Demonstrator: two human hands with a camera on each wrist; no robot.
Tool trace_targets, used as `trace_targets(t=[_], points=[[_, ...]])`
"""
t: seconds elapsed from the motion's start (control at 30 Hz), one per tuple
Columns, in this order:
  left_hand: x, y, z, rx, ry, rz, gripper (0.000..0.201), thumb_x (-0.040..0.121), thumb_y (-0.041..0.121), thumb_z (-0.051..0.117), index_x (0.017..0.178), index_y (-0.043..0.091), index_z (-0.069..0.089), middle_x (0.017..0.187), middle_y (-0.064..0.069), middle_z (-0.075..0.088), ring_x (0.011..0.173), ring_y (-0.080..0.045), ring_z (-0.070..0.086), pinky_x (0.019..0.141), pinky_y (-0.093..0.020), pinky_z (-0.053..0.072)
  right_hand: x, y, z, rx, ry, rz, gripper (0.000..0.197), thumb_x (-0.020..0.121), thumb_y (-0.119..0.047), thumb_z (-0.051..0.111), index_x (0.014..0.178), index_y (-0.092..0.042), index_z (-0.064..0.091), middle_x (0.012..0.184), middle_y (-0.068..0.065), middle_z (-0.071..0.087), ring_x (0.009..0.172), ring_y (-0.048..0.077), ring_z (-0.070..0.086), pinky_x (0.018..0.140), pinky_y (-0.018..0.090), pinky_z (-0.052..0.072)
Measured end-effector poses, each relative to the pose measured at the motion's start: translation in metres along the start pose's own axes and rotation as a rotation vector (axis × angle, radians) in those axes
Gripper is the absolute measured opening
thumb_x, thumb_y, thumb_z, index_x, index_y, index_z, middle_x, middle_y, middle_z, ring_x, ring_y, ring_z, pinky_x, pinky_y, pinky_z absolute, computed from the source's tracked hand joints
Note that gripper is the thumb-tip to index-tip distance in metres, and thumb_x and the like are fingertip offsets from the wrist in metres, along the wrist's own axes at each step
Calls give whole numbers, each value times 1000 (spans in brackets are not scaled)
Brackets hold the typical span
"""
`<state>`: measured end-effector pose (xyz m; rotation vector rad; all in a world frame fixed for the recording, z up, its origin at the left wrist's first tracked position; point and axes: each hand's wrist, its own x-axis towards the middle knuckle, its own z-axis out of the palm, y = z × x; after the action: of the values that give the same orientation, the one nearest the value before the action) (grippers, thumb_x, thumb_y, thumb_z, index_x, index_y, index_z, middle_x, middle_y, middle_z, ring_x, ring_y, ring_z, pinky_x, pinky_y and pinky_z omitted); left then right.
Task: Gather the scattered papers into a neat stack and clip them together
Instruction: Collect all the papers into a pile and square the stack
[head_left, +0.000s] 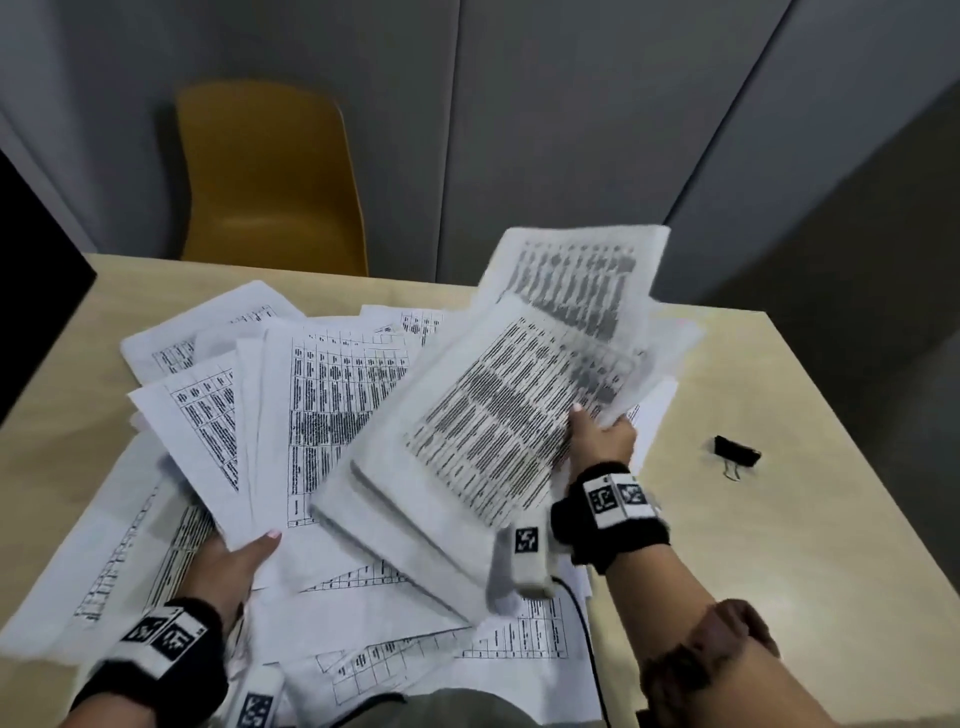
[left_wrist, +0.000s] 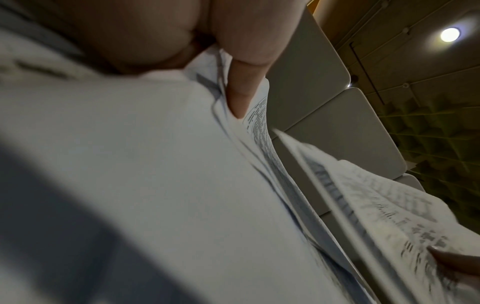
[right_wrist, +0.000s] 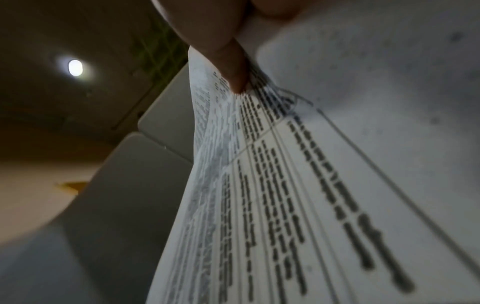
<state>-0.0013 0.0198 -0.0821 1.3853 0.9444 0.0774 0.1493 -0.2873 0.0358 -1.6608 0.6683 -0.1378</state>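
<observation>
Several printed white sheets (head_left: 156, 561) lie scattered across the beige table (head_left: 779, 519). My left hand (head_left: 234, 561) grips a fanned bunch of sheets (head_left: 311, 405) at its near edge, thumb on top; in the left wrist view the thumb (left_wrist: 241, 82) presses on the paper (left_wrist: 155, 164). My right hand (head_left: 597, 436) holds a second bunch of sheets (head_left: 498, 405) lifted above the table, blurred with motion; in the right wrist view a finger (right_wrist: 228, 61) pinches those sheets (right_wrist: 285, 185). A black binder clip (head_left: 736, 453) lies on the table right of my right hand.
A yellow chair (head_left: 270, 176) stands behind the table's far edge, before grey wall panels (head_left: 571, 130). A dark object (head_left: 36, 291) sits at the table's left side. A black cable (head_left: 592, 654) runs over the papers near the front edge.
</observation>
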Motion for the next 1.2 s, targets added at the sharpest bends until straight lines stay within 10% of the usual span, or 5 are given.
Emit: trace_targets(t=[0.27,0.4,0.6,0.83,1.2], points=[[-5,6,2,10,15,-20,27,86,0,56,112,-7,59,111,-27,63,93,-32,61,97,-56,43,-14,53,13,-350,-352,-17,17,88,-2,50,102,-11,54,73,5,61,65,21,58,68,32,50],[-11,13,3,74,15,8,15,86,0,55,99,0,62,59,-1,70,62,-23,62,60,-29,53,-16,62,19,-530,-447,-73,20,87,-3,48,98,-14,61,76,8,61,72,25,58,64,33,50],[-9,13,0,59,-20,18,33,80,40,64,83,7,66,95,-13,65,94,-27,61,92,-40,43,-34,62,28,-657,-612,-123,30,91,-19,53,120,-10,52,105,9,65,85,21,60,72,23,44],[-17,14,1,213,-89,85,19,71,2,75,84,10,63,85,-9,66,88,-25,62,89,-35,43,-42,68,37,-811,-744,-198,31,91,-24,54,117,-8,53,111,10,65,84,18,52,74,24,41],[-10,11,-2,138,-53,-7,30,81,0,63,110,-7,59,107,-24,65,103,-37,61,101,-52,40,55,50,-35,-709,116,213,63,80,-32,64,133,-13,36,140,23,31,129,40,30,106,48,28]])
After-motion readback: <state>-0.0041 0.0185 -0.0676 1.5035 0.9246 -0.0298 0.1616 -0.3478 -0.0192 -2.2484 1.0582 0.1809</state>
